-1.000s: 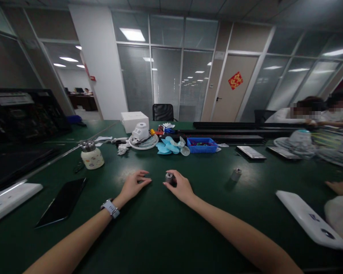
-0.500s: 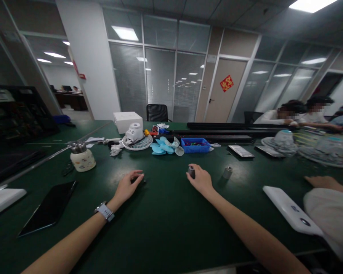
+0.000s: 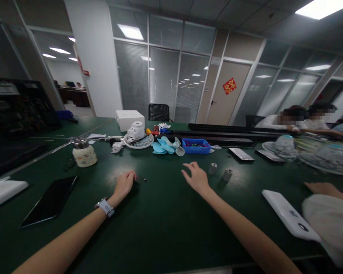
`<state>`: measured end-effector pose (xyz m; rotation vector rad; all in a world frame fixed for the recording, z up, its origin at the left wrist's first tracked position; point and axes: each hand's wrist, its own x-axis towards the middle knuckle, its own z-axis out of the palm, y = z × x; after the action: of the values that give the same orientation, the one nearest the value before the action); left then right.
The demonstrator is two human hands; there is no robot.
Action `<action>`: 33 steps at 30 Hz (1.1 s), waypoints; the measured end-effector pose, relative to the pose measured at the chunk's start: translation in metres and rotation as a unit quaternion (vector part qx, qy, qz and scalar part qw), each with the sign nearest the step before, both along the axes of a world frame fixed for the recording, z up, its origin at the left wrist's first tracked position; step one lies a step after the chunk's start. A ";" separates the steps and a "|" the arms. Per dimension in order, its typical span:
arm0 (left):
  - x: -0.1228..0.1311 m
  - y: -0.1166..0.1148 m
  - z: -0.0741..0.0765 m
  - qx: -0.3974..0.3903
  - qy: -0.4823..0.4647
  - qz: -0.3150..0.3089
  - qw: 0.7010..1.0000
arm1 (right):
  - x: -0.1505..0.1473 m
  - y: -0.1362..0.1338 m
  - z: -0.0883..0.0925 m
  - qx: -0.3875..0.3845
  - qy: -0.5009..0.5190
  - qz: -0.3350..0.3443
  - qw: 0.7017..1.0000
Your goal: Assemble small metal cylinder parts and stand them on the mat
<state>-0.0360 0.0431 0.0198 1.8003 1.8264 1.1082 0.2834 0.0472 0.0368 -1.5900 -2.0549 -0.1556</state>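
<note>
My right hand (image 3: 196, 177) is held over the table with its fingers spread and nothing in them. Just to its right stands a small grey metal cylinder (image 3: 213, 168), apart from the fingers. A second metal cylinder (image 3: 227, 175) of similar size is beside that one. My left hand (image 3: 124, 185) rests on the left side with its fingers curled inward; whatever they hold, if anything, is hidden. A tiny dark metal part (image 3: 145, 179) lies on the green tabletop (image 3: 160, 220) right of my left fingertips.
Behind my hands are light-blue fan blades (image 3: 161, 145), a white fan (image 3: 136, 131) and a blue tray (image 3: 196, 146) of small parts. A cream bottle (image 3: 84, 155) and black tablet (image 3: 50, 201) are left. A white device (image 3: 290, 215) and another person's hand (image 3: 328, 190) are right.
My right hand has let go of a metal cylinder, which now stands beside the other one, and its fingers have spread. My left fingers have curled in, away from the tiny part.
</note>
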 end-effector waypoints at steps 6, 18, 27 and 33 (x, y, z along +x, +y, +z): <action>0.001 -0.002 0.000 0.000 0.014 0.019 1.000 | -0.115 -0.001 -0.015 -0.142 0.054 0.192 0.969; 0.002 0.000 -0.001 -0.010 0.043 -0.008 0.999 | -0.054 -0.001 -0.013 -0.039 0.078 0.130 0.988; 0.003 0.003 -0.004 -0.025 0.063 -0.024 0.997 | 0.122 0.020 0.012 0.097 0.022 -0.226 0.969; 0.003 0.002 -0.003 -0.030 0.076 -0.028 0.996 | 0.127 0.028 0.002 0.053 0.019 -0.229 0.972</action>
<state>-0.0332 0.0448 0.0171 1.9349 1.8599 0.9098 0.4106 0.0750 0.0388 -1.9555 -1.5909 -0.3909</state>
